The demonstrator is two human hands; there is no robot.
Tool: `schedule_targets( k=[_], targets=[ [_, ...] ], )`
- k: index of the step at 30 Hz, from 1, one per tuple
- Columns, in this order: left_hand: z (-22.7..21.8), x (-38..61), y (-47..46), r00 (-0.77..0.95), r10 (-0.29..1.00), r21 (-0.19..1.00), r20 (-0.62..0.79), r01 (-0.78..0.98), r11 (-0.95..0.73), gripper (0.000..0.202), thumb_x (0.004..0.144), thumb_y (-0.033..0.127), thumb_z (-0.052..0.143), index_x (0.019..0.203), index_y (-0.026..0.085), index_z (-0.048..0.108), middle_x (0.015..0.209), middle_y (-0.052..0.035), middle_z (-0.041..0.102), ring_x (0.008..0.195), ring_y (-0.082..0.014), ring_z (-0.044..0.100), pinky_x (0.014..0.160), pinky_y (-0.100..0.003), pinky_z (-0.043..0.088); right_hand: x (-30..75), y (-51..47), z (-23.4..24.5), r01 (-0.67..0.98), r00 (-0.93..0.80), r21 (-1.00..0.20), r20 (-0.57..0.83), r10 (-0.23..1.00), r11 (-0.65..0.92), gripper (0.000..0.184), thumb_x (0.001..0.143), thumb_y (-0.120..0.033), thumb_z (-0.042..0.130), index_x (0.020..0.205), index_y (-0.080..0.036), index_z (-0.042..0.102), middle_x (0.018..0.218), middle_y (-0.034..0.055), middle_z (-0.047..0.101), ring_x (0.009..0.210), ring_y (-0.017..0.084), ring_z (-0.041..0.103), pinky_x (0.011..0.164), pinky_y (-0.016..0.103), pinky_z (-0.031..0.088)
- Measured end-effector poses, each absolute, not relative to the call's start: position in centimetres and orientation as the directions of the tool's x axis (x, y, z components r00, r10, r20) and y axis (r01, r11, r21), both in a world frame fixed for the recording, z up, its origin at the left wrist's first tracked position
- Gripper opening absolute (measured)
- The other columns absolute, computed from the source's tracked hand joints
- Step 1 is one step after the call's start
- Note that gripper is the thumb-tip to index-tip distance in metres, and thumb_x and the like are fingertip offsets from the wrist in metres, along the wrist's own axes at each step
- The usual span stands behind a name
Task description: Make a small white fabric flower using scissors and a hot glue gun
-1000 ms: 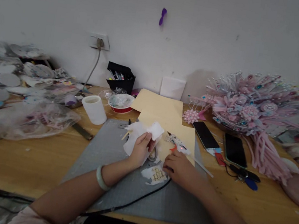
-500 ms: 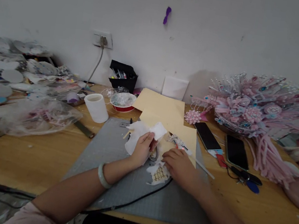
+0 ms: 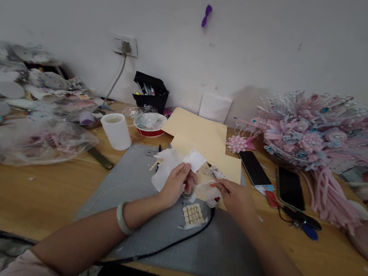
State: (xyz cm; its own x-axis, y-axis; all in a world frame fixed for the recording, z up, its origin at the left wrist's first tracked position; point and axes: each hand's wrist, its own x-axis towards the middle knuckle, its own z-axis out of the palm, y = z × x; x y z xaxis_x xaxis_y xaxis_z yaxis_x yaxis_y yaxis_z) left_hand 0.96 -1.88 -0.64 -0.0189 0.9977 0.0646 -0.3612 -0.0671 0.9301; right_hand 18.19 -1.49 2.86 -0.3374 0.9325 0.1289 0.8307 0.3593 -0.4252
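Note:
My left hand (image 3: 175,184) is closed around a small white square piece (image 3: 195,161), which sticks up above the thumb and fingertips. My right hand (image 3: 237,199) is closed, its fingertips pinched at the top of what looks like a pale glue gun (image 3: 211,193). The gun's outline is blurred, and a black cord (image 3: 173,245) runs from its lower end. Below the gap between both hands, a block of cream beads in rows (image 3: 193,215) lies on the grey cutting mat (image 3: 117,206). White scrap sheets (image 3: 162,171) are just beyond my left hand.
Cream card sheets (image 3: 198,131), a white roll (image 3: 116,131), a red-and-white bowl (image 3: 150,132) and a black pen holder (image 3: 150,93) stand behind. On the right are two phones (image 3: 255,167), keys (image 3: 302,219) and a pink beaded headdress (image 3: 310,132). A plastic bag (image 3: 44,142) lies left.
My right hand has lifted and shifted right, away from the bead block, uncovering it and the pale gun. A white scrap over the beads has mostly gone. The left hand stays nearly in place.

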Motion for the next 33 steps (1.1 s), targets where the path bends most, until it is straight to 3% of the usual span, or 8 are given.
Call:
schedule_targets(
  k=[4,12,15,19,22,24,28,33],
  targets=[
    [-0.2,1.0,-2.5,0.140,0.987,0.942,0.078,-0.334,-0.027,0.035,0.077,0.051,0.042,0.068,0.017,0.041,0.060,-0.0004,0.061,0.034,-0.0081,0.047,0.035,-0.020,0.030,18.4,-1.4,2.7,0.814,-0.282,-0.486,0.147,0.948,0.318,0.027,0.083,-0.028,0.039,0.100,-0.022,0.060,0.085,0.0047,0.068,0.072,0.018,0.061,0.063,0.027,0.041],
    [-0.3,0.9,-2.8,0.274,0.961,0.967,0.029,-0.251,0.042,0.035,0.078,0.047,0.045,0.066,0.015,0.053,0.052,0.0002,0.057,0.040,-0.0083,0.047,0.043,-0.021,0.033,18.7,-1.2,3.7,0.805,-0.199,-0.511,0.247,0.948,0.302,0.023,0.078,-0.034,0.043,0.070,-0.018,0.058,0.060,0.0010,0.057,0.054,0.013,0.049,0.050,0.023,0.033],
    [-0.3,0.8,-2.7,0.300,0.954,0.971,0.013,-0.232,0.059,0.032,0.076,0.046,0.049,0.065,0.016,0.056,0.046,0.0016,0.052,0.042,-0.0091,0.044,0.045,-0.021,0.033,18.8,-1.0,3.7,0.771,-0.221,-0.546,0.253,0.942,0.328,0.024,0.079,-0.033,0.042,0.070,-0.018,0.059,0.061,0.0007,0.058,0.055,0.013,0.050,0.050,0.022,0.033],
    [0.0,0.7,-2.7,0.299,0.947,0.982,0.120,-0.173,-0.070,0.029,0.072,0.039,0.057,0.054,0.016,0.059,0.089,-0.0075,0.060,0.076,-0.0156,0.055,0.065,-0.024,0.041,18.9,-1.2,3.7,0.716,-0.240,-0.614,0.233,0.942,0.334,0.022,0.076,-0.031,0.045,0.071,-0.018,0.061,0.064,0.0015,0.061,0.059,0.014,0.052,0.052,0.023,0.034],
    [0.3,0.8,-2.9,0.324,0.927,0.976,0.188,-0.165,-0.140,0.022,0.071,0.033,0.060,0.057,0.017,0.063,0.118,-0.0069,0.048,0.106,-0.0214,0.046,0.087,-0.028,0.035,18.7,-1.4,3.7,0.646,-0.221,-0.709,0.184,0.958,0.285,0.019,0.073,-0.031,0.047,0.070,-0.018,0.061,0.058,-0.0001,0.058,0.054,0.013,0.050,0.050,0.023,0.034],
    [0.5,0.9,-3.0,0.362,0.916,0.980,0.175,-0.151,-0.127,0.020,0.070,0.033,0.060,0.058,0.017,0.064,0.113,-0.0072,0.051,0.105,-0.0210,0.045,0.089,-0.029,0.034,18.5,-1.5,3.6,0.553,-0.221,-0.792,0.160,0.962,0.259,0.019,0.072,-0.032,0.048,0.068,-0.018,0.060,0.057,-0.0007,0.057,0.054,0.013,0.049,0.050,0.023,0.035],
    [0.5,0.9,-3.0,0.369,0.924,0.994,0.104,-0.077,-0.081,0.028,0.069,0.039,0.059,0.052,0.017,0.059,0.070,-0.0033,0.053,0.076,-0.0160,0.049,0.073,-0.026,0.038,18.2,-1.5,3.4,0.286,-0.214,-0.950,0.064,0.975,0.125,0.029,0.073,-0.043,0.047,0.060,-0.018,0.054,0.049,-0.0037,0.047,0.045,0.010,0.040,0.044,0.021,0.030],
    [0.3,0.9,-2.9,0.374,0.920,0.992,0.115,-0.086,-0.089,0.032,0.074,0.039,0.053,0.053,0.016,0.057,0.063,-0.0013,0.049,0.064,-0.0131,0.045,0.063,-0.023,0.036,17.8,-1.6,3.2,-0.015,-0.207,-0.991,-0.129,0.970,-0.135,0.031,0.066,-0.045,0.057,0.057,-0.017,0.049,0.045,-0.0055,0.042,0.040,0.007,0.035,0.039,0.020,0.025]
  ],
)
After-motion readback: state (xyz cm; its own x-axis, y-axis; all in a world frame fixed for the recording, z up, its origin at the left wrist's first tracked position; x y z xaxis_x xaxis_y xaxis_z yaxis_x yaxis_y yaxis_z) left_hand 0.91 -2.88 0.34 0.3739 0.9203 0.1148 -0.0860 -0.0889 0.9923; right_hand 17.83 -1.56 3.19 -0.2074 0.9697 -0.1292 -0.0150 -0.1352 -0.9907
